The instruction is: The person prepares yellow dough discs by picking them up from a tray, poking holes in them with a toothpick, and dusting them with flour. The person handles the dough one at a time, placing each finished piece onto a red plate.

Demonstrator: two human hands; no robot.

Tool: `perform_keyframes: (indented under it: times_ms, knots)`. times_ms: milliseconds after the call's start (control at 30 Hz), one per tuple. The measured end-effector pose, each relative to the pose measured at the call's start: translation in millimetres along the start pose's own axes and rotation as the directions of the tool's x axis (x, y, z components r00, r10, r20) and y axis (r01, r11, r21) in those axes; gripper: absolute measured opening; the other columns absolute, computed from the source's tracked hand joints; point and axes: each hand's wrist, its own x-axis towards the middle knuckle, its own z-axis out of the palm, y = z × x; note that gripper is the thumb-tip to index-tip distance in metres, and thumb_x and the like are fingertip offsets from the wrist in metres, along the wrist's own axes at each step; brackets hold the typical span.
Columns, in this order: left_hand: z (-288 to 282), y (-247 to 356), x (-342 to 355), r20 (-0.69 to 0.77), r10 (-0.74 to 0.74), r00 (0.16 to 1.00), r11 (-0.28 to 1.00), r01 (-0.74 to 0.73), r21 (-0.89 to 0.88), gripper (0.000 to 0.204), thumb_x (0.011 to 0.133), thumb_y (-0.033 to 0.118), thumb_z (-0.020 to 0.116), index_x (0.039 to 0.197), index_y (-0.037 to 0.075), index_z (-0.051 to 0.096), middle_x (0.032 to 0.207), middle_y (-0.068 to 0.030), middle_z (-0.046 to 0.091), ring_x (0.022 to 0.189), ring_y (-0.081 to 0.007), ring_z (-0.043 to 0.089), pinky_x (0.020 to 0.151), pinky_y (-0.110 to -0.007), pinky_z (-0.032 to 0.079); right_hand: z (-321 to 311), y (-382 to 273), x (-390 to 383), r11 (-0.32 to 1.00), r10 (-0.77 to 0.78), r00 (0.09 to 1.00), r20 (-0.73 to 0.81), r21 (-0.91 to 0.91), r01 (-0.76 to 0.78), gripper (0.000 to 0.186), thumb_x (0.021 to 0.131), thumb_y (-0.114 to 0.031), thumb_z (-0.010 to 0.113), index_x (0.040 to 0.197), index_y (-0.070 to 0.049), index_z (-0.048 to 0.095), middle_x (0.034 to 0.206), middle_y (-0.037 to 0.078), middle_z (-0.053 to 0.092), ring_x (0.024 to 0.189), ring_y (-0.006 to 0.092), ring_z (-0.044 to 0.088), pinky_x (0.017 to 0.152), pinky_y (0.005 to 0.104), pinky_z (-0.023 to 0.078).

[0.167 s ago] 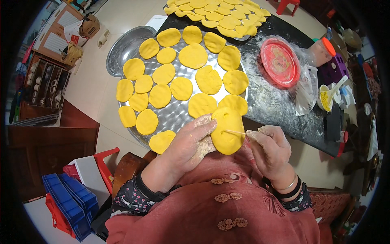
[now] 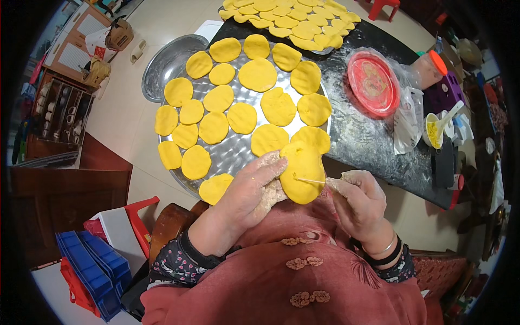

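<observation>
My left hand [image 2: 252, 187], dusted with flour, is closed on a flat oval of yellow dough [image 2: 303, 168], its thumb over the left edge. Between the fingertips of my right hand [image 2: 360, 197] is a toothpick [image 2: 311, 180], whose far tip touches the dough's face near its middle. A small mark shows in the dough above the tip. Just beyond my hands lies a round metal tray [image 2: 230, 150] bearing several flattened yellow dough rounds [image 2: 213, 128], one partly behind the piece in my hand.
A black table [image 2: 357, 138] streaked with flour extends to the right. On it are a red round lid [image 2: 374, 82], an orange-capped jar [image 2: 430, 69] and a white bowl with a spoon [image 2: 433, 130]. A second dough-covered tray [image 2: 292, 21] sits at the back; a metal basin [image 2: 170, 62] stands left.
My right hand has risen slightly and shifted a little left, with the toothpick tip sliding slightly down and left on the dough. The held dough has moved up a touch.
</observation>
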Motion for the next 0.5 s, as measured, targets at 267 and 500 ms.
perform_keyframes:
  times_ms: [267, 500]
  knots:
    - [1.3, 0.3, -1.0, 0.001, -0.005, 1.000, 0.999, 0.005, 0.033, 0.039, 0.097, 0.016, 0.044, 0.129, -0.006, 0.039, 0.124, -0.0155, 0.051, 0.114, -0.0251, 0.054, 0.098, -0.038, 0.044, 2.3, -2.1, 2.7, 0.999, 0.012, 1.000, -0.023, -0.045, -0.013, 0.028, 0.066, 0.003, 0.070, 0.093, -0.001, 0.064, 0.080, 0.011, 0.056, 0.068, 0.0262, 0.056, 0.059, 0.0334, 0.045]
    - [-3.4, -0.1, -0.2, 0.036, -0.012, 0.999, 0.999, 0.010, 0.037, 0.042, 0.097, 0.017, 0.044, 0.132, -0.005, 0.036, 0.131, -0.0168, 0.047, 0.120, -0.0277, 0.049, 0.102, -0.041, 0.041, 1.6, -1.7, 4.8, 0.999, 0.014, 0.999, -0.046, -0.037, -0.016, 0.027, 0.066, 0.003, 0.070, 0.093, -0.001, 0.064, 0.079, 0.011, 0.056, 0.068, 0.0258, 0.056, 0.058, 0.0328, 0.045]
